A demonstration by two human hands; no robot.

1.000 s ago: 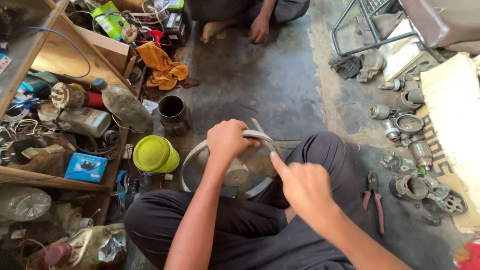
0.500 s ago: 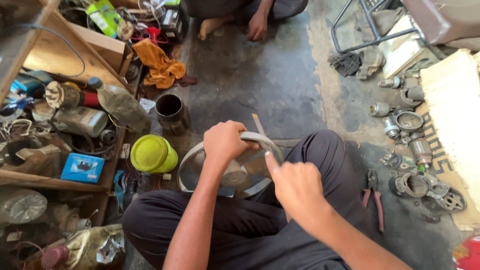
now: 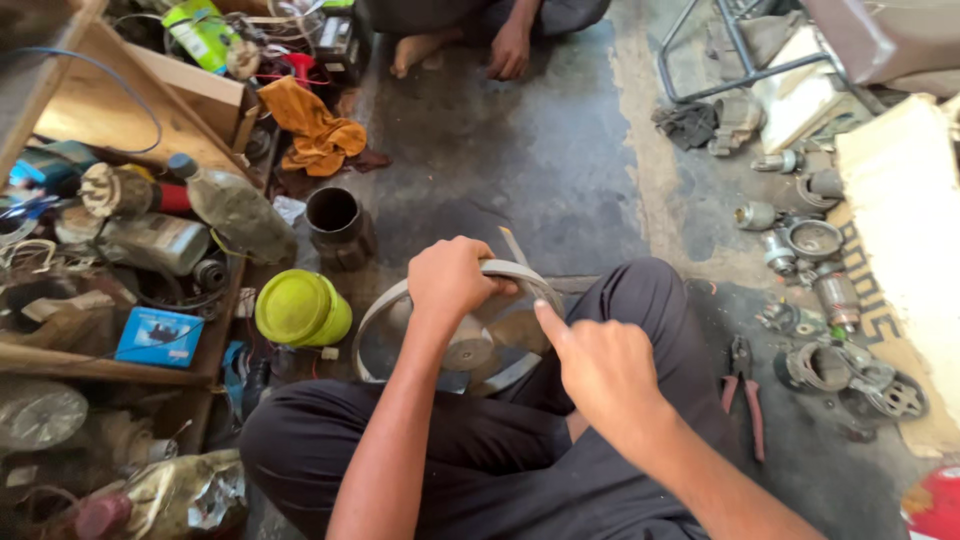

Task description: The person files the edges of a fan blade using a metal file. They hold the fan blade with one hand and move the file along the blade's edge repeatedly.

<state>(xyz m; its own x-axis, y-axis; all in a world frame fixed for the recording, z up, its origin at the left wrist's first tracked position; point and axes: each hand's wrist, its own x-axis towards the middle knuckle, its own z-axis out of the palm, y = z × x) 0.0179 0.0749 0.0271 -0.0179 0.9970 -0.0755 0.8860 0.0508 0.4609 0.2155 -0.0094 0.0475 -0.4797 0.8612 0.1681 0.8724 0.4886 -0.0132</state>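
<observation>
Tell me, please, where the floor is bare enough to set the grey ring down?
Bare concrete lies ahead of the left hand, between the dark metal cup and the motor parts. The wooden shelf side is crowded, and pliers lie beside the right knee.

Dull grey metal fan guard ring (image 3: 395, 305), glossy yellow plastic lid (image 3: 300, 308), crumpled orange cloth (image 3: 315, 130), rough stained concrete floor (image 3: 540, 160), bare wooden shelf (image 3: 130, 85).

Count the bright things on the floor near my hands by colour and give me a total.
Yellow-green lid: 1
Orange cloth: 1
Blue box: 1
Red-handled pliers: 1
Total: 4
The left hand holds the fan ring; the right hand points at it.
</observation>
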